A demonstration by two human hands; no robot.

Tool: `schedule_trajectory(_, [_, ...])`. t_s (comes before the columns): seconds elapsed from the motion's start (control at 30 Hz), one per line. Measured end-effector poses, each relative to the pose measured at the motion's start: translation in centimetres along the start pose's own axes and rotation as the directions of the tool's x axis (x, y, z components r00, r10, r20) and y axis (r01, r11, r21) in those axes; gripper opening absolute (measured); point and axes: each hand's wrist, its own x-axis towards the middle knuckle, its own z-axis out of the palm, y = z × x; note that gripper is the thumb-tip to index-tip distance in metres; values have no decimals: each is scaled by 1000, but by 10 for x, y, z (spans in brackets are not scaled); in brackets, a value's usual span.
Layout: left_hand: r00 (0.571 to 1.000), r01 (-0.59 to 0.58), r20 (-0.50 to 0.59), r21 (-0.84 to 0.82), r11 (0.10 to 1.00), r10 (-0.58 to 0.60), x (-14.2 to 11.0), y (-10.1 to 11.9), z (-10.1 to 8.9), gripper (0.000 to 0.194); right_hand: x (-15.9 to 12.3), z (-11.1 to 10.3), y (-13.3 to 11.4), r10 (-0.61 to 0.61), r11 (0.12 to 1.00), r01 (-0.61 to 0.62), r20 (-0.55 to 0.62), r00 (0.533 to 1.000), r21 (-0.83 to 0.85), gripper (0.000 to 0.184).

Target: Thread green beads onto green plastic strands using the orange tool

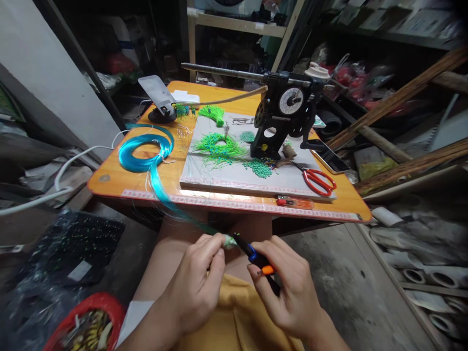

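Observation:
My left hand [201, 278] is closed, pinching the pale green wrapped end [229, 240] of a long tail of teal strands between thumb and fingers. The strands [168, 202] run down over the table's front edge from a shiny turquoise hank [142, 151], coiled and tied on the table. My right hand [287, 287] is wrapped round a black pliers-like tool [249, 250] with blue and orange parts. The tool's tip meets or nearly meets the wrapped end; whether its jaws are apart is too small to tell. Both hands are over my lap.
A wooden table [109, 173] bears a board [219, 178] with green strand bundles [219, 146], green beads [259, 168] and red-handled scissors [318, 180]. A black hand-cranked winder [272, 122] stands there. Beside it lies a phone [331, 156]. A red basin [87, 319] is at lower left.

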Motion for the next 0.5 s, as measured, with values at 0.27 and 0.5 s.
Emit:
schedule_trajectory(0.27, [974,-225,-52,-156,962,220,-10,-7,9,28,4,12,-1,18,988,-13,-30,999,153,9])
schedule_trajectory(0.5, [1000,-9,-22,-250,968,4,-10,-8,6,27,4,1,-4,26,992,-24,-17,1000,122,9])
